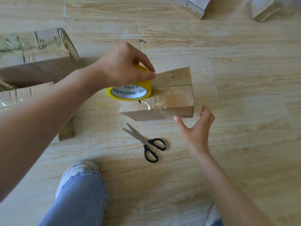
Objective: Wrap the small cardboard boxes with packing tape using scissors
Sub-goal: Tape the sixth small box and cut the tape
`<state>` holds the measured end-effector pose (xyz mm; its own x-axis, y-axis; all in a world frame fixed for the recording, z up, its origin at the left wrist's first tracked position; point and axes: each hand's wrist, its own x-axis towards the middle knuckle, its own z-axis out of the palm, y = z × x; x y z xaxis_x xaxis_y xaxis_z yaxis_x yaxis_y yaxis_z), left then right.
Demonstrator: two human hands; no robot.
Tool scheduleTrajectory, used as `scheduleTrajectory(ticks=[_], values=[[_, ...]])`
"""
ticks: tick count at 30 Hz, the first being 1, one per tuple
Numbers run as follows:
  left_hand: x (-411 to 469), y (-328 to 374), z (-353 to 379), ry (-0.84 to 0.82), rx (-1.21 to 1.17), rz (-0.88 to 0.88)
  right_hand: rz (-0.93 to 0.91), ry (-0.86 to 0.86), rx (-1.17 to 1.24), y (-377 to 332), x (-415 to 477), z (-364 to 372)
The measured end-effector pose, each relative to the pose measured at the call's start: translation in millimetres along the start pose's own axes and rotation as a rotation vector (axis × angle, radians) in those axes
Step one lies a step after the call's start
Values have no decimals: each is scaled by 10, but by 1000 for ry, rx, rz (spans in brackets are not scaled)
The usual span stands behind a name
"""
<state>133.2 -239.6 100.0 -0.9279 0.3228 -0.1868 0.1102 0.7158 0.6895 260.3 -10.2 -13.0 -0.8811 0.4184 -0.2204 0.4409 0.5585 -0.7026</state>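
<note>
A small brown cardboard box (175, 98) lies on the wooden floor, with clear tape across its top and down its front face. My left hand (120, 67) grips a yellow roll of packing tape (130, 92) resting on the box's left end. My right hand (197, 128) hovers open just in front of the box's right corner, fingers spread and holding nothing. Black-handled scissors (146, 141) lie on the floor in front of the box, blades slightly apart and pointing up-left.
A large open cardboard carton (37, 62) with taped flaps stands at the left. Two more taped boxes (193, 5) (265, 8) sit at the top edge. My jeans-clad leg and white shoe (78, 173) are at the bottom.
</note>
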Motion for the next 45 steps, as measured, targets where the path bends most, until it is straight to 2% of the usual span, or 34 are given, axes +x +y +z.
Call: scheduleTrajectory(ticks=[2,3,6,7,13,16,18,22,25,28,33,38,41,45], values=[[11,55,77,11,13,13,-84,124,-154,139,-216,170],[23,89,116,10,21,16,-158,60,-244,181,-308,238],[62,184,211,8,51,11,-359,-302,-463,272,-512,436],[67,207,243,7,56,8,-401,-364,-522,301,-558,496],[120,253,300,0,70,-5,-455,-454,-797,334,-607,694],[130,253,309,1,66,-12,-473,-468,-850,293,-626,717],[138,245,316,7,61,-15,-379,-472,-758,261,-608,669],[167,251,337,9,66,-23,17,-653,-203,290,-489,339],[185,291,381,14,80,-28,194,-774,78,299,-397,28],[207,331,413,11,111,-27,295,-878,366,259,-325,-175],[220,335,431,10,118,-23,302,-991,722,48,-251,-338],[201,346,420,5,124,-28,284,-963,836,-158,-171,-370],[190,358,418,-17,143,-27,248,-895,801,-296,-91,-366],[160,366,414,4,160,-20,187,-725,663,-366,-61,-358]])
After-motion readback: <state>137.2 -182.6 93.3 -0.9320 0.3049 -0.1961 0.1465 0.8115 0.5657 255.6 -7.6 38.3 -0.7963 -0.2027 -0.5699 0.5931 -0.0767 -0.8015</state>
